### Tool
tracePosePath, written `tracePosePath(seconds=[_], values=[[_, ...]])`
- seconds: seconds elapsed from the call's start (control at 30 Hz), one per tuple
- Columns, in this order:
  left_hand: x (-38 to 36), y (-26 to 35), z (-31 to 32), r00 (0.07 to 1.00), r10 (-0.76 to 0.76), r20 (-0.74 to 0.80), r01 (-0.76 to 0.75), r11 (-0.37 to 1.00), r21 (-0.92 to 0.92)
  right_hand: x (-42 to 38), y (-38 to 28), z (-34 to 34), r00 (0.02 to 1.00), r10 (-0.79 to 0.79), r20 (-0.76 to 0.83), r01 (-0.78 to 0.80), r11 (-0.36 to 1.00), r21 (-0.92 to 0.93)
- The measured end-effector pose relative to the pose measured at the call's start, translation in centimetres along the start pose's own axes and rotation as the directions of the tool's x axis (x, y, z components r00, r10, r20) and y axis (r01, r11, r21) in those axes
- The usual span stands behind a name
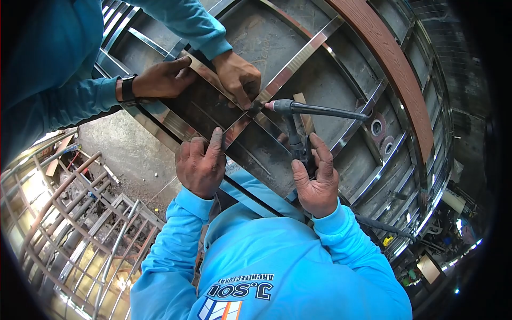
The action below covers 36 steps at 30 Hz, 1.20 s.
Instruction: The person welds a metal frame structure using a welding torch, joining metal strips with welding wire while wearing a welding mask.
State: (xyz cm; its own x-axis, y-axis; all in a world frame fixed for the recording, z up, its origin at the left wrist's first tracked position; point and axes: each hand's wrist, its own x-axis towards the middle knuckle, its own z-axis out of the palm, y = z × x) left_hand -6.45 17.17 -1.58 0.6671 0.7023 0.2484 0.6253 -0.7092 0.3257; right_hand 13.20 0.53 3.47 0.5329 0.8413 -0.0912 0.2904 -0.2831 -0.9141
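Note:
My right hand (318, 181) is closed around the handle of a TIG welding torch (292, 120). The torch's pink nozzle points left at a joint between metal bars. My left hand (201, 166) has its fingers curled at the near end of a shiny metal bar (236, 129), one finger extended along its edge. Opposite me, a co-worker's hand (238, 78) pinches something small and dark at the same joint, beside the nozzle. The co-worker's other hand (162, 78), with a watch on the wrist, rests on another bar (205, 74) of the frame.
A curved, brown wood-grain strip (397, 69) runs along the right of the metal frame. Two round abrasive discs (377, 128) lie inside the frame. A rack of metal rods (80, 224) stands at lower left. Tools and scraps lie at lower right.

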Motion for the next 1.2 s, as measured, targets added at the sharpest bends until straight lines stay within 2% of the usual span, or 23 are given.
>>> tracePosePath(seconds=[0.37, 0.53, 1.2], values=[[0.1, 0.5, 0.4, 1.000, -0.012, 0.022, 0.012, 1.000, 0.017, 1.0, 0.4, 0.1, 0.997, -0.072, 0.028, 0.071, 0.997, 0.021], [0.1, 0.5, 0.4, 1.000, 0.001, 0.023, -0.001, 1.000, 0.002, 0.6, 0.7, 0.0, 1.000, -0.010, 0.022, 0.010, 1.000, 0.011], [0.2, 0.5, 0.7, 1.000, -0.014, 0.026, 0.015, 1.000, -0.015, 0.7, 1.4, 0.1, 0.999, -0.035, 0.024, 0.035, 0.999, 0.025]])
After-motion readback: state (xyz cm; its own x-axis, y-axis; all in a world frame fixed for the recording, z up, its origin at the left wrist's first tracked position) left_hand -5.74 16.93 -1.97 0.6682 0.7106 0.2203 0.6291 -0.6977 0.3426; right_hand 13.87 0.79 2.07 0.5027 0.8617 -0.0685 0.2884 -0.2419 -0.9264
